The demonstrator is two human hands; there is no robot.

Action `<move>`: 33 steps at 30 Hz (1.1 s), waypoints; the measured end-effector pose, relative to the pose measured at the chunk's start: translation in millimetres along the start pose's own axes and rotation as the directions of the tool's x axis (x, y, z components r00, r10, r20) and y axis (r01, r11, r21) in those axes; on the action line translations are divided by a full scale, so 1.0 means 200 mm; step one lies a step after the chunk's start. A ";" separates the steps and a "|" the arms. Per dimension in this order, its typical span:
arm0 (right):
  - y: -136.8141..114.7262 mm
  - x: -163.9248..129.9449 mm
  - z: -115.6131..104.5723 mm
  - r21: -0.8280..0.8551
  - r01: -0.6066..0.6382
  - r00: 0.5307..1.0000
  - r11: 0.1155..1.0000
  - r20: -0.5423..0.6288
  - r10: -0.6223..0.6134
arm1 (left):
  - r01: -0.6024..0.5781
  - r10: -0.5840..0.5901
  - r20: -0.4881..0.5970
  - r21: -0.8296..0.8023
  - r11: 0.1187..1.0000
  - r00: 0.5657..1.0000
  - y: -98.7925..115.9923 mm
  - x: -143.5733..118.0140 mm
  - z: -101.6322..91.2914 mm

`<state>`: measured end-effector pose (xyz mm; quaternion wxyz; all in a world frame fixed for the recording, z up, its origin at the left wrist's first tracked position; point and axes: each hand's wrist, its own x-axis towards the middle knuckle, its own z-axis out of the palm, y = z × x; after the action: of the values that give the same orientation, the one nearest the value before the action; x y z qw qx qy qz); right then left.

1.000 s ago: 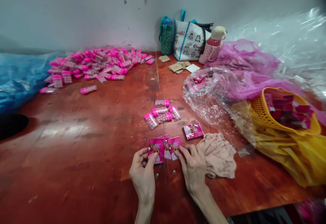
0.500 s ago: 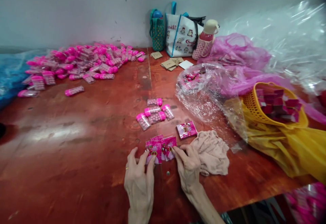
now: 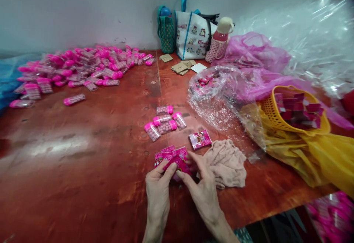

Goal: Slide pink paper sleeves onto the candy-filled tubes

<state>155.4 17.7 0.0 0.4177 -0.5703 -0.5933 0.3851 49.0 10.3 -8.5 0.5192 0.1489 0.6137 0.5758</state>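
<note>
Between both hands' fingers [image 3: 170, 169]: pink packets [image 3: 177, 158].

The glossy red-brown wooden table [image 3: 83, 154] bears a heap of pink-capped clear candy tubes [image 3: 80, 68], a crumpled beige cloth [image 3: 225, 163] and a yellow plastic basket [image 3: 294, 112].

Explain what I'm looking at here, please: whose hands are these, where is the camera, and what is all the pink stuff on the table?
The camera sits on a person's head and looks down, so the two bare hands at the bottom are that person's own. The left hand and right hand together pinch a small stack of pink printed cards low over the red wooden table. One more pink card lies alone beside a crumpled beige cloth. Just beyond are five small clear candy tubes with pink caps, and a large heap of the same tubes lies far left. To the right is a yellow basket of dark pink packets.
</note>
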 end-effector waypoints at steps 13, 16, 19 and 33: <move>-0.01 -0.03 0.04 0.104 -0.144 0.984 0.984 0.122 0.131 | 0.171 -0.169 0.029 -0.229 0.958 0.985 0.02 -0.02 0.00; 0.00 -0.02 0.02 0.081 -0.142 0.981 0.987 0.143 0.129 | 0.204 -0.194 0.065 -0.235 0.950 0.979 0.02 -0.01 0.00; -0.01 0.00 0.00 0.072 -0.139 0.982 0.988 0.138 0.128 | 0.193 -0.181 0.071 -0.232 0.953 0.981 0.02 0.00 -0.01; 0.01 0.03 0.00 0.090 -0.164 0.972 0.982 0.184 0.146 | -0.106 0.110 0.080 -0.054 0.993 0.991 0.03 -0.01 -0.04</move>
<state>156.0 23.0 -1.7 0.3612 -0.5559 -0.5606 0.4961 39.6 6.2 -3.6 0.5158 0.1924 0.5682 0.6116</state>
